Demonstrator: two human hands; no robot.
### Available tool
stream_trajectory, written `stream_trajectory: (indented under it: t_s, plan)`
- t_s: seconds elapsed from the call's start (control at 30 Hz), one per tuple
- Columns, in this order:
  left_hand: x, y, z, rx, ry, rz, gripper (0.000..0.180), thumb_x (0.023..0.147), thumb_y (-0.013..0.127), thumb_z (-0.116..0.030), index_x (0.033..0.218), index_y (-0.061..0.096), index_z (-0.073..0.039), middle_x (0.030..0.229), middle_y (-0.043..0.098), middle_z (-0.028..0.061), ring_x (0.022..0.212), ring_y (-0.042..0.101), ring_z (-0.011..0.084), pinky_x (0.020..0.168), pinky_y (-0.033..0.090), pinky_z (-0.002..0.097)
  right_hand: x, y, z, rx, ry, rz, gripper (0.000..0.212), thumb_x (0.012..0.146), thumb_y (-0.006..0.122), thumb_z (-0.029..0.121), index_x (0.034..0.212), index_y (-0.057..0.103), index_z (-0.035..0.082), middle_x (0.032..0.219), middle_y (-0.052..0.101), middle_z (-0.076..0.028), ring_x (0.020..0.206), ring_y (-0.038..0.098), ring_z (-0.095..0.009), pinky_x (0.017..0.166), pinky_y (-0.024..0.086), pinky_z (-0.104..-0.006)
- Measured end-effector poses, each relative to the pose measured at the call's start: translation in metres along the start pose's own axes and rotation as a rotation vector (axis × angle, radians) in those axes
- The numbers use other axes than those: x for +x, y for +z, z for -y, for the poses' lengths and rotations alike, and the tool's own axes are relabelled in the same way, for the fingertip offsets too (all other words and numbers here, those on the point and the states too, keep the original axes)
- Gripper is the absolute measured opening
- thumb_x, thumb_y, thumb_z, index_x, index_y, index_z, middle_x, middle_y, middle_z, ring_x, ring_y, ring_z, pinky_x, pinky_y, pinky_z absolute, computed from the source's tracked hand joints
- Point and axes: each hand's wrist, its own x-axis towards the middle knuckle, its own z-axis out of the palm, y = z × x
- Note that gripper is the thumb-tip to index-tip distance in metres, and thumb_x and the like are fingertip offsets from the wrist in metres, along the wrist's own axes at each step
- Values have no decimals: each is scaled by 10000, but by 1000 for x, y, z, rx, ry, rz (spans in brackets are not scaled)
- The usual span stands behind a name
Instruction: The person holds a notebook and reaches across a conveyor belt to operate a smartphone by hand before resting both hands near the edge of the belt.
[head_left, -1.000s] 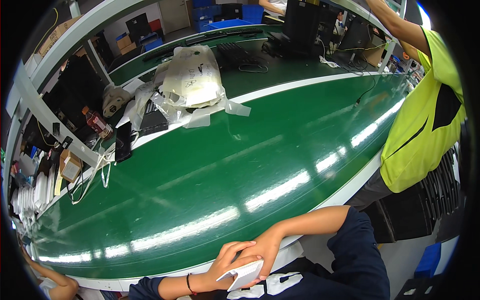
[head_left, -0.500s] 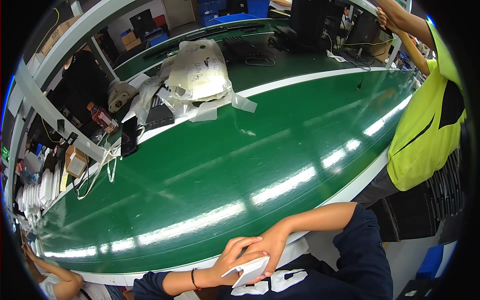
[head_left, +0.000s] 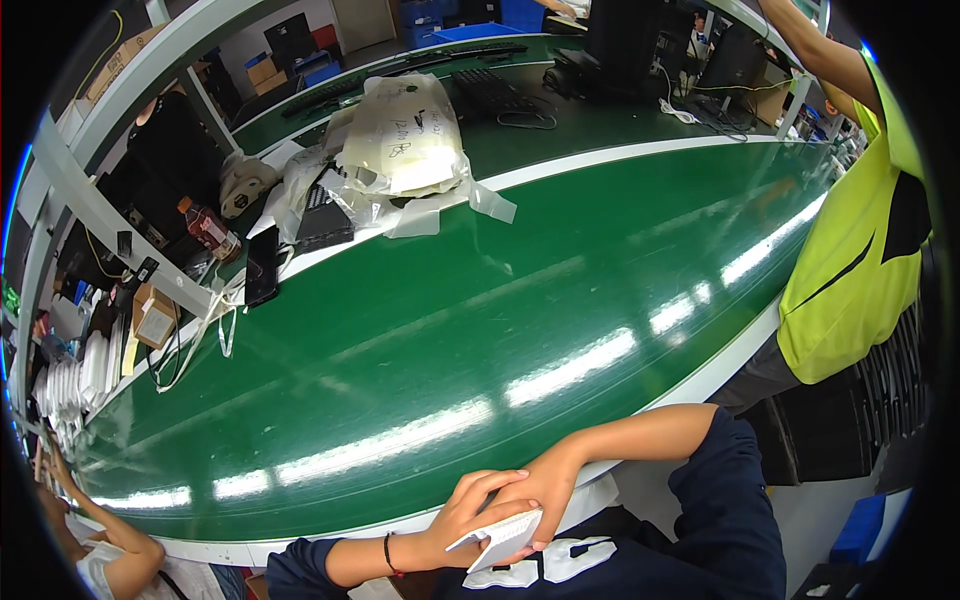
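Obliquely, the folded white piece (head_left: 508,540) points its long axis rightward and away, both hands' fingers (head_left: 488,483) grasping it.

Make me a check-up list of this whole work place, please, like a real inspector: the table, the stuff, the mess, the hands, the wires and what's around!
Surface: long green worktop, white-edged, shiny with light reflections.
Things in hand: one white folded piece.
Clutter: plastic-wrapped package, black keyboard, phone and bottle, all toward the far side or left.
Hands: left hand and right hand clasped together around the white folded piece, by the near edge.
Cables: white cord at the far right; black cable beside the small cardboard box at left.
Surroundings: person in a yellow-green shirt at right; another person at lower left.
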Motion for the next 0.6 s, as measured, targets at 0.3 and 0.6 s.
stream_trajectory:
  t_s: [0.3,0.6]
  plan:
    - [-1,1,0,-12,-2,-10,433,706,603,-126,1136,616,-76,1335,410,161,1122,435,297,969,326,366,1,2,1,97,54,-32,259,745,671,164,940,566,30,846,611,-46,756,540,-154,723,439,-251]
    - [4,-1,-7,-26,-24,-27,443,695,638,-127,1136,616,-80,1329,416,155,1122,435,295,961,337,365,0,2,1,68,66,-24,224,745,668,147,917,572,38,823,608,-33,724,533,-145,697,438,-245]
